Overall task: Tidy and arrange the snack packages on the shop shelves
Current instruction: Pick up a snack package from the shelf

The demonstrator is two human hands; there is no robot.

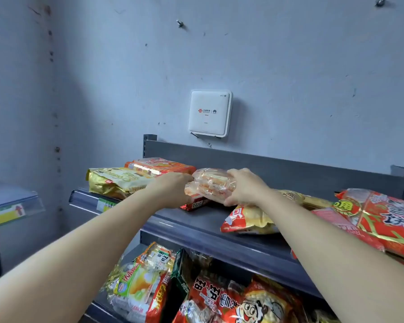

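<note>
- A person's two bare arms reach forward over the grey metal top shelf (191, 221) of a shop rack.
- The left hand (173, 190) grips the left end of a clear snack package (212, 183), its fingers (184, 180) curled round it.
- The right hand (245, 187) holds the package's right end, fingers draped over the top and thumb tucked under.
- The clear snack package sits mid-shelf, resting on a red packet (194, 204) that lies flat on the shelf.
- To the left, a gold bag (117, 183) lies at the shelf's front edge, with an orange packet (160, 164) just behind it.
- To the right, under the right forearm, lies a red-and-yellow bag (250, 221); further right is a large red bag (387, 217) with gold ribbon print.
- The lower shelf (98, 308) holds a jumble of colourful snack bags (219, 297).
- A white router box (209, 113) hangs on the grey-blue wall (301, 78) above the shelf.
</note>
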